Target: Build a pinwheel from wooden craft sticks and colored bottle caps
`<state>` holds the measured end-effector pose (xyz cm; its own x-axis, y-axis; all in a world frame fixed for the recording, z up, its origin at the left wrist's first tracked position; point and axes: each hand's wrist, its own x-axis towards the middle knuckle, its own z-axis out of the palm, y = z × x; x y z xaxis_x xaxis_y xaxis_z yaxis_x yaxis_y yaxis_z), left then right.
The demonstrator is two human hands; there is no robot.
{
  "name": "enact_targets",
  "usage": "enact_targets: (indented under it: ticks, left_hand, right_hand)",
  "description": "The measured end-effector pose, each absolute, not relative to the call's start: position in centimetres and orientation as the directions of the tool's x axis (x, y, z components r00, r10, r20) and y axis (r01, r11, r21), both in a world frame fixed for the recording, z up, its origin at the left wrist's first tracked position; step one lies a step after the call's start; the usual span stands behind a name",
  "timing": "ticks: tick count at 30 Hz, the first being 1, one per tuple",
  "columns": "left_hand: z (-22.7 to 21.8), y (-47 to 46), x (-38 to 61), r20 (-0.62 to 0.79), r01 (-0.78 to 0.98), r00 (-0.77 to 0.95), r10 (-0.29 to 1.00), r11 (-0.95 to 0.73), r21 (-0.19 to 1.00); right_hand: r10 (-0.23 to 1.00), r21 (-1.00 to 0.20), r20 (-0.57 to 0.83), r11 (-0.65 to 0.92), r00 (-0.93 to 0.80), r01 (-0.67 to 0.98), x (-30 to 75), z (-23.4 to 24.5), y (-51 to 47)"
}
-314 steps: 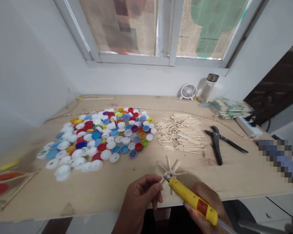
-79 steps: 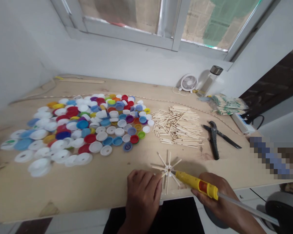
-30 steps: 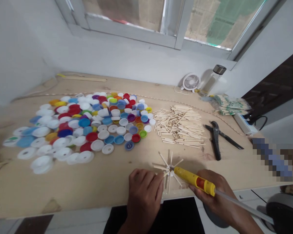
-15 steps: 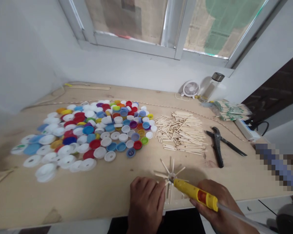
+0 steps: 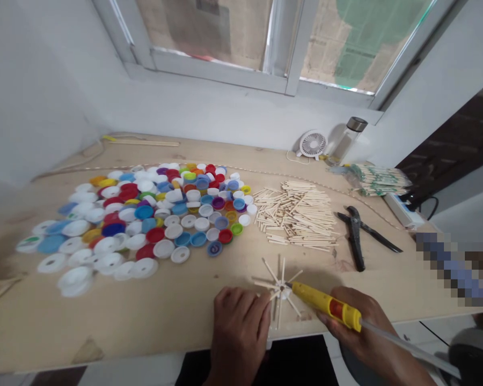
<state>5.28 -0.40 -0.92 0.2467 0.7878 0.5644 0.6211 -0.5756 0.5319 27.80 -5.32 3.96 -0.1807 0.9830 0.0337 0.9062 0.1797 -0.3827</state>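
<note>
A yellow hot glue gun point(image 5: 326, 304) with a clear glue stick trailing from its back is gripped in my right hand point(image 5: 358, 324). Its dark nozzle points left, beside the hub of a star-shaped piece made of a pale bottle cap point(image 5: 282, 290) and several thin wooden sticks point(image 5: 270, 271) spread outward like spokes. My left hand point(image 5: 241, 327) is closed at the left of this piece, its fingertips pinching one stick that reaches the hub. The piece lies near the table's front edge.
Many coloured bottle caps point(image 5: 156, 234) cover the table's left side. Short wooden sticks point(image 5: 306, 214) lie heaped beyond the star piece. Black-handled pliers point(image 5: 356, 241) rest at the right. Farther back stand a small fan point(image 5: 313, 143), a bottle point(image 5: 348, 140), bagged sticks point(image 5: 378, 179) and a power strip point(image 5: 404, 210).
The glue gun's nozzle has shifted from the hub's middle to its right side, uncovering the centre. My left hand stays about where it was.
</note>
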Motion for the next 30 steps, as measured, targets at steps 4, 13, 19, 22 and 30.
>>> enact_targets:
  ticks: [4, 13, 19, 22, 30]
  left_hand:
    - [-1.0, -0.4, 5.3, 0.559, 0.619, 0.238, 0.794, -0.568, 0.543]
    - [-1.0, -0.4, 5.4, 0.575, 0.624, 0.232, 0.785, -0.573, 0.531]
    - [-0.8, -0.5, 5.3, 0.572, 0.624, 0.238, 0.785, -0.575, 0.529]
    - [-0.8, -0.5, 5.3, 0.560, 0.624, 0.236, 0.794, -0.566, 0.539]
    - [-0.9, -0.6, 5.3, 0.562, 0.622, 0.246, 0.790, -0.573, 0.533]
  right_hand:
    - [0.986, -0.421, -0.011, 0.144, -0.164, 0.895, 27.8, 4.4, -5.7]
    - [0.988, -0.436, 0.031, 0.147, -0.149, 0.888, 27.4, 4.4, -5.6]
    - [0.985, -0.399, 0.037, 0.168, -0.167, 0.902, 27.8, 4.3, -5.9]
    - [0.983, -0.400, 0.045, 0.183, -0.180, 0.898, 28.0, 4.3, -6.1]
    - [0.988, -0.448, -0.056, 0.103, -0.143, 0.888, 27.6, 5.3, -6.7]
